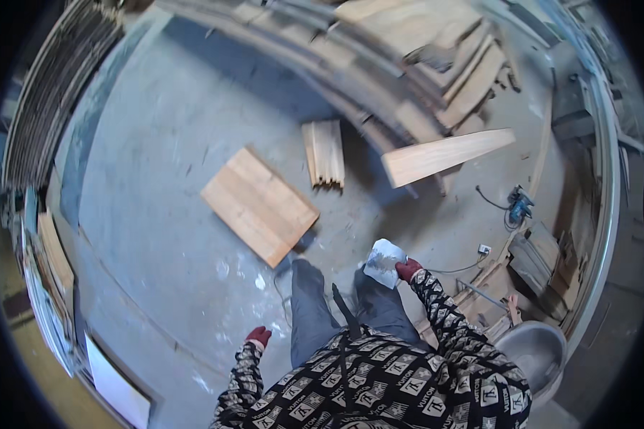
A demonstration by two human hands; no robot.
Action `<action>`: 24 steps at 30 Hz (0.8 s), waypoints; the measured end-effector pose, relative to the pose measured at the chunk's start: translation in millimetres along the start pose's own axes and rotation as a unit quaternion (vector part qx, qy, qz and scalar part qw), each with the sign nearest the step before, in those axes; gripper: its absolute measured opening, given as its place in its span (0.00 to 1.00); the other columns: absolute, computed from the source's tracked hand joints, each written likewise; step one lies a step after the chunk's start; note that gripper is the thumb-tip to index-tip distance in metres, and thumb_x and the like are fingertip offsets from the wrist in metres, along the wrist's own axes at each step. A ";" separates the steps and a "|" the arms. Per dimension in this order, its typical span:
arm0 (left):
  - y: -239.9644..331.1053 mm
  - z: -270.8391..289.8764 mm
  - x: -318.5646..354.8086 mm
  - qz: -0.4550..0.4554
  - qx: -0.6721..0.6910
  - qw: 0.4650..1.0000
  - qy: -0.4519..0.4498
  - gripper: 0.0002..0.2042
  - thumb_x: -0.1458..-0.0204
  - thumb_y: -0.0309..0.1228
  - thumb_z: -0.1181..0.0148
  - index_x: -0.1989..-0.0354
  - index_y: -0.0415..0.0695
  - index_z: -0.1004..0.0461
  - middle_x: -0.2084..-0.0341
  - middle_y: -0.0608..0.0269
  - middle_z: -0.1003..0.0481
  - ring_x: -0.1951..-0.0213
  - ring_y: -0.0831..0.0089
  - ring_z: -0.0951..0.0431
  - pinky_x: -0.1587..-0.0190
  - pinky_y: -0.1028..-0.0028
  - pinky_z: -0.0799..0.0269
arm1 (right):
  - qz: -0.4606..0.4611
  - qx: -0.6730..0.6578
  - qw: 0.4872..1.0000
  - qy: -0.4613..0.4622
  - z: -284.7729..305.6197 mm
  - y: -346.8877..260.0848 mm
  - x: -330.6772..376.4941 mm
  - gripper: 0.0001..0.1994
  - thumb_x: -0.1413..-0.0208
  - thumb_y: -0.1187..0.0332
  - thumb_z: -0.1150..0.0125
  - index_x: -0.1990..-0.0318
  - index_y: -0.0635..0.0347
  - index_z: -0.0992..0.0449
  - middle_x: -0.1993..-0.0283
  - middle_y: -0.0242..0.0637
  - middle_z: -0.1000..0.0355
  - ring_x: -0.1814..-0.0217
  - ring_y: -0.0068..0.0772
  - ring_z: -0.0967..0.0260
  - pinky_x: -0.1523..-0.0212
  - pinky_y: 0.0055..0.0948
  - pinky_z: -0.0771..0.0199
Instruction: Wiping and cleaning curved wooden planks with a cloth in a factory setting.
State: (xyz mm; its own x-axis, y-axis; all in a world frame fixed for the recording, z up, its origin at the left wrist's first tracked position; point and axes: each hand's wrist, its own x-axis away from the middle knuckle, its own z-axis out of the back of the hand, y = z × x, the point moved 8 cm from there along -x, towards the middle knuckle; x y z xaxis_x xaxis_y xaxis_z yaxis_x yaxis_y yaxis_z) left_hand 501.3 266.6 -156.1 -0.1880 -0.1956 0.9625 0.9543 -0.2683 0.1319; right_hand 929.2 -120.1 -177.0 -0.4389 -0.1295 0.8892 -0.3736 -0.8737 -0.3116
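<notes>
My right hand (408,269), in a dark red glove, is closed on the edge of a flat white sheet-like piece (386,262) with grey smears. What it is made of I cannot make out. It hangs over my right leg. My left hand (260,336), also gloved in dark red, is out to the left over the floor, fingers loosely extended and nothing in them. Ahead of my feet, a broad pale wooden panel (260,206) sits low above the floor, its support mostly hidden. Beyond it stands a small bundle of wooden strips (324,154).
A long board (449,156) juts from a large stack of planks (379,79) ahead. To the right are a blue corded power tool (520,206), a cable (456,271) and a grey basin (533,357). Planks (57,93) line the left wall, and a white panel (118,386) leans nearby.
</notes>
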 end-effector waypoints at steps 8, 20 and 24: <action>-10.8 20.2 -58.5 -0.292 -0.274 0.916 -0.025 0.17 0.53 0.45 0.54 0.57 0.52 0.30 0.53 0.49 0.34 0.49 0.54 0.37 0.46 0.64 0.43 | -0.007 0.145 0.970 0.197 38.7 -20.4 34.7 0.19 0.60 0.57 0.54 0.63 0.60 0.28 0.63 0.55 0.31 0.57 0.54 0.34 0.56 0.38 0.33; 33.3 70.3 -27.3 -0.158 -0.056 0.982 0.087 0.26 0.55 0.48 0.55 0.54 0.41 0.33 0.54 0.46 0.34 0.49 0.54 0.37 0.48 0.65 0.42 | 0.123 0.023 0.950 0.285 100.9 -79.6 94.3 0.16 0.61 0.62 0.51 0.67 0.61 0.26 0.65 0.57 0.31 0.60 0.55 0.33 0.59 0.42 0.31; 51.9 33.1 -26.7 -0.248 -0.168 0.952 0.059 0.22 0.56 0.49 0.55 0.61 0.45 0.30 0.58 0.47 0.32 0.53 0.52 0.35 0.52 0.63 0.40 | 0.081 0.075 0.964 0.242 114.1 -50.9 55.5 0.23 0.62 0.56 0.52 0.62 0.65 0.28 0.61 0.59 0.33 0.55 0.55 0.36 0.54 0.39 0.33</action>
State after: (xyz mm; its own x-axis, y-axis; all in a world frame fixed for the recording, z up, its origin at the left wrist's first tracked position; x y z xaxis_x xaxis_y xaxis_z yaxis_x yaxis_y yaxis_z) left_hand 563.6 289.1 -167.1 -0.6404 -0.0643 0.7654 0.6160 -0.6382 0.4618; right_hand 1017.2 -136.3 -73.6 -0.8251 -0.0676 0.5610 -0.1622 -0.9227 -0.3497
